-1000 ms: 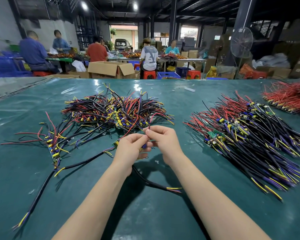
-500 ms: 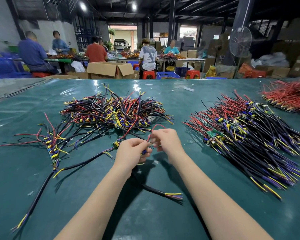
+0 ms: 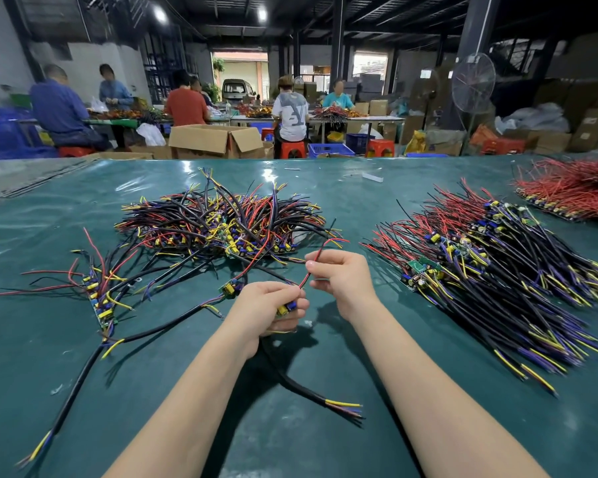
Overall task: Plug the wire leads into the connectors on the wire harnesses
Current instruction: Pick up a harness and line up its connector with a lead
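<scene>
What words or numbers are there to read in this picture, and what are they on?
Nothing here reads clearly.
white shirt of a seated person: big grey marks, perhaps letters, too blurred to read.
cardboard boxes at the right: labels too small to read.
green circuit board in the wire pile: any print is too small to read.

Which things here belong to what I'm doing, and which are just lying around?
In the job: left hand, gripping harness board; right hand, pinching red wire lead; centre harness pile; right harness pile; red wire pile.
Lying about: white scrap; cardboard box; fan; blue crate.
</scene>
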`<state>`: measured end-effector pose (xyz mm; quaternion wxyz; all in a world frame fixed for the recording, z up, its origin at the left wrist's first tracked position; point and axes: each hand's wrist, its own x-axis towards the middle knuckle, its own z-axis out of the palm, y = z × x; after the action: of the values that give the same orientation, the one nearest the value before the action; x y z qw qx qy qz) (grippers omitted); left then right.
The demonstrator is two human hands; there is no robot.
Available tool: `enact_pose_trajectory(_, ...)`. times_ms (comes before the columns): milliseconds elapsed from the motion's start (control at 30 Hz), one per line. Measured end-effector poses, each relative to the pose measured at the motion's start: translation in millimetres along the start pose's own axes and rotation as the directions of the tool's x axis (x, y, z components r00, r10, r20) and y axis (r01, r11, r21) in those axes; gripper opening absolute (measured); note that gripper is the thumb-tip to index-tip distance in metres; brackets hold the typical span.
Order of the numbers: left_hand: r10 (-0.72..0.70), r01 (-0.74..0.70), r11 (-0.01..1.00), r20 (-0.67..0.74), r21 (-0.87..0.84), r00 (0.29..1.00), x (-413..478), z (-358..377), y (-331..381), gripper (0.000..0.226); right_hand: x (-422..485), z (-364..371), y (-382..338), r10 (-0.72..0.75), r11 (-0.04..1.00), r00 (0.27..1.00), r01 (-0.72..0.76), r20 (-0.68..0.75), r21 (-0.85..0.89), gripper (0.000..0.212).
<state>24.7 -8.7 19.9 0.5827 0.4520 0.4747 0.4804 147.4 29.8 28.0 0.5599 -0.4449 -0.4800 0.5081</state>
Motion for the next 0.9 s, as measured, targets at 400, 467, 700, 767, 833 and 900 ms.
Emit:
enact_pose_trajectory(400, -0.105, 0.105, 0.994, 0.166, 0.004, 0.981, -4, -1, 5, 0.017, 12, -18, 0, -0.107, 0.986, 0.963, 0.135, -0.245, 0.096, 0.016)
enact_pose_trajectory(467, -0.122, 0.121, 0.993, 0.211, 0.018, 0.97, -5, -1, 6, 0.017, 14, -23, 1, -0.11, 0.984, 0.957, 0.143, -0.268, 0.107, 0.013)
enact_pose_trajectory(700, -0.034, 0.03, 0.998, 0.076, 0.058, 0.996, -1, -6, 3, 0.017, 13, -25, -2, 0.118, 0.923, 0.99, -0.08, -0.082, 0.375, 0.018)
enact_pose_trajectory(767, 0.005, -0.006, 0.998, 0.028, 0.056, 1.0, 0, -5, 2, 0.018, 9, -22, 0, 0.187, 0.954, 0.982, -0.186, 0.017, 0.234, 0.015)
enact_pose_trajectory(833, 0.027, -0.026, 0.997, -0.007, 0.069, 1.0, 1, -4, 1, 0.019, 5, -16, 1, 0.219, 0.974, 0.959, -0.227, 0.181, 0.026, 0.014)
enact_pose_trajectory(900, 0.041, -0.038, 0.996, -0.036, 0.086, 0.998, 1, -6, 1, 0.019, 2, -10, 1, 0.216, 0.976, 0.932, -0.214, 0.291, -0.042, 0.017)
